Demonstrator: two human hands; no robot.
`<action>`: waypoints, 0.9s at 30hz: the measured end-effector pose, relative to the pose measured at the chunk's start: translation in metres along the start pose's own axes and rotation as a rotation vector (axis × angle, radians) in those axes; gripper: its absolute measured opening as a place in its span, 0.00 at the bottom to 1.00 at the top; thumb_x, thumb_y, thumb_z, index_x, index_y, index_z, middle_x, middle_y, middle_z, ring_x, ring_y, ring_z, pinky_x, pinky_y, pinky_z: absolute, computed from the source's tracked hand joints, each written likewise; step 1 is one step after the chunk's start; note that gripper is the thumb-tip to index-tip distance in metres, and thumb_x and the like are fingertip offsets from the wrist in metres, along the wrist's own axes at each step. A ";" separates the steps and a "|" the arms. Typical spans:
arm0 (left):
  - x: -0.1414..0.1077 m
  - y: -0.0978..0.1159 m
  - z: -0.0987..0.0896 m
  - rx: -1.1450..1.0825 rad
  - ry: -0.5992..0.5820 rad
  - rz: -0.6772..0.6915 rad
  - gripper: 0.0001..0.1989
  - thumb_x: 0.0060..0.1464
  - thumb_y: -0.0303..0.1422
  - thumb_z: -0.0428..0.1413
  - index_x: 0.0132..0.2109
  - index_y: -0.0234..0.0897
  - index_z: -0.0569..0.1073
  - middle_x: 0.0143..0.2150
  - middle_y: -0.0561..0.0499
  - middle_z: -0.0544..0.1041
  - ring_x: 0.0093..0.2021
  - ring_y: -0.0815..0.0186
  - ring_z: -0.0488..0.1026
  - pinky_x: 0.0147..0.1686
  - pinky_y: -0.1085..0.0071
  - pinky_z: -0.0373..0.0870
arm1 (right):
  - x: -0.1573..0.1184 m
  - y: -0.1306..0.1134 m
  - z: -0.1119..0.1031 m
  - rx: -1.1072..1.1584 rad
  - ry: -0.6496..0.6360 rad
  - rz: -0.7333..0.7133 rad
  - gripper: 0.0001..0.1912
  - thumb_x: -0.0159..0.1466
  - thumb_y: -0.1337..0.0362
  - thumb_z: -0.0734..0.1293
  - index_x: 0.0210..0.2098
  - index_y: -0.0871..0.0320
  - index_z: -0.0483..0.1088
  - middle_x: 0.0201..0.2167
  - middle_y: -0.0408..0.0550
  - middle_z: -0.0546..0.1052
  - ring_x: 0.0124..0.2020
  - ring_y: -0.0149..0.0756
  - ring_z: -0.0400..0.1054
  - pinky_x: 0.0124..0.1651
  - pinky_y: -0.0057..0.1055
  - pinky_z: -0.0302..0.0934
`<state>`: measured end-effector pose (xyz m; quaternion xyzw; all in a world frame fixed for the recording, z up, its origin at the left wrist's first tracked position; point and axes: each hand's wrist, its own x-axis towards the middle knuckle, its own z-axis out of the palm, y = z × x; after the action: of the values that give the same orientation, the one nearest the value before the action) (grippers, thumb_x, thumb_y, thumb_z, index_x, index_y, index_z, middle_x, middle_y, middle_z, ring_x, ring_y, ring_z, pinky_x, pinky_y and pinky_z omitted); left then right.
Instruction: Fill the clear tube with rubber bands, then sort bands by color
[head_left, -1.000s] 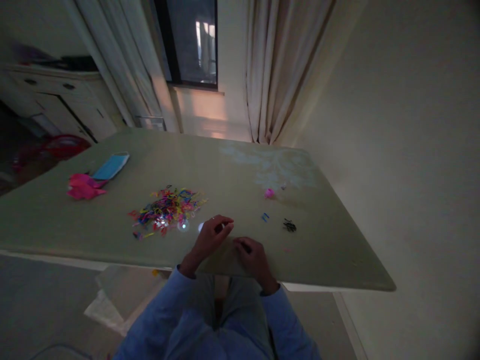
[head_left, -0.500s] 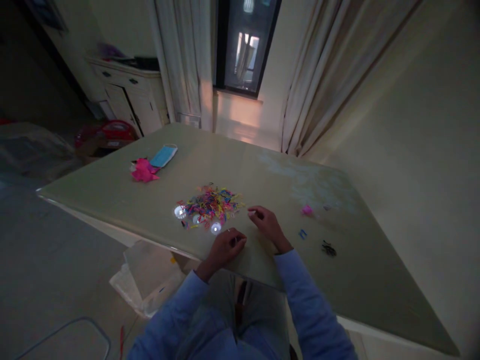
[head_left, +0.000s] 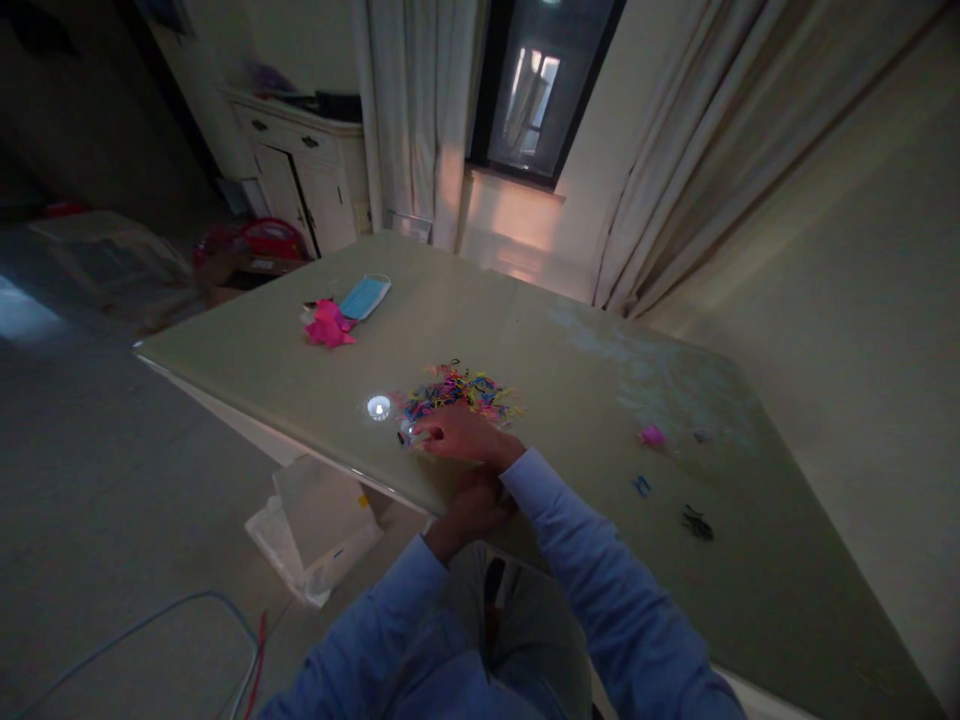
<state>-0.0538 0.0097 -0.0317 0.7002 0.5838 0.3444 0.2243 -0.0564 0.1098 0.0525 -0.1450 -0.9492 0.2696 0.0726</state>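
Observation:
A loose heap of small multicoloured bands (head_left: 471,388), seemingly rubber bands, lies on the pale table. My right hand (head_left: 461,434) reaches leftward across the heap's near edge, hiding part of it. Its fingers are closed together low over the heap's left end, beside a bright reflection; what they hold, if anything, is too small to make out. Close to the table's front edge, my left hand (head_left: 474,506) lies beneath my right wrist, its fingers dark and mostly covered. A round bright light spot (head_left: 379,408) shows left of the heap.
Farther left lie a crumpled pink thing (head_left: 328,323) and a blue face mask (head_left: 366,298). To the right are a small pink piece (head_left: 651,436), little blue strips (head_left: 641,486) and a black bundle (head_left: 697,523). The table's front edge (head_left: 360,470) runs close to my body.
My right hand has swung left, from right of the heap to over its near left side, crossing above my left hand. My left hand has moved slightly right and down. The view has shifted.

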 end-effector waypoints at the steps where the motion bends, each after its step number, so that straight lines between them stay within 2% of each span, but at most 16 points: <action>1: -0.001 -0.002 0.000 0.010 -0.018 0.014 0.14 0.52 0.32 0.54 0.43 0.33 0.79 0.43 0.38 0.81 0.45 0.52 0.78 0.48 0.57 0.73 | 0.007 -0.001 0.004 -0.029 -0.039 -0.039 0.12 0.61 0.68 0.69 0.44 0.57 0.79 0.38 0.47 0.81 0.35 0.35 0.71 0.39 0.27 0.58; 4: -0.001 -0.007 0.000 0.026 -0.061 0.058 0.11 0.53 0.31 0.53 0.40 0.35 0.79 0.41 0.41 0.82 0.43 0.52 0.78 0.48 0.57 0.74 | 0.022 0.001 0.012 -0.110 -0.145 -0.110 0.12 0.62 0.68 0.69 0.45 0.57 0.79 0.43 0.50 0.81 0.41 0.38 0.73 0.43 0.28 0.60; 9: 0.002 -0.010 0.002 0.041 -0.085 0.078 0.09 0.52 0.29 0.54 0.36 0.35 0.80 0.38 0.42 0.83 0.41 0.53 0.79 0.47 0.57 0.75 | 0.029 0.003 0.015 -0.182 -0.216 -0.154 0.09 0.65 0.69 0.66 0.41 0.59 0.79 0.42 0.50 0.82 0.43 0.38 0.74 0.44 0.28 0.59; 13: 0.004 -0.010 0.005 0.053 -0.098 0.076 0.08 0.50 0.28 0.55 0.34 0.35 0.79 0.36 0.42 0.83 0.39 0.54 0.79 0.45 0.59 0.75 | 0.024 0.002 0.013 -0.224 -0.166 -0.140 0.08 0.66 0.69 0.66 0.39 0.60 0.79 0.40 0.51 0.81 0.41 0.38 0.73 0.42 0.28 0.59; 21: 0.006 -0.004 0.002 0.064 -0.107 0.069 0.08 0.51 0.30 0.55 0.33 0.33 0.79 0.35 0.41 0.83 0.37 0.53 0.79 0.44 0.58 0.76 | 0.020 0.008 0.017 -0.219 -0.090 -0.065 0.08 0.65 0.69 0.66 0.40 0.60 0.79 0.41 0.52 0.81 0.40 0.37 0.72 0.41 0.28 0.56; 27: 0.006 -0.001 -0.003 0.045 -0.079 0.063 0.09 0.53 0.28 0.55 0.37 0.31 0.79 0.40 0.38 0.82 0.43 0.50 0.79 0.48 0.56 0.75 | 0.026 0.005 0.014 -0.234 -0.085 -0.016 0.08 0.64 0.68 0.66 0.35 0.59 0.79 0.37 0.51 0.81 0.36 0.37 0.71 0.36 0.28 0.54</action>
<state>-0.0558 0.0153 -0.0291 0.7361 0.5598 0.3101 0.2206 -0.0832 0.1148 0.0397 -0.1331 -0.9776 0.1620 0.0171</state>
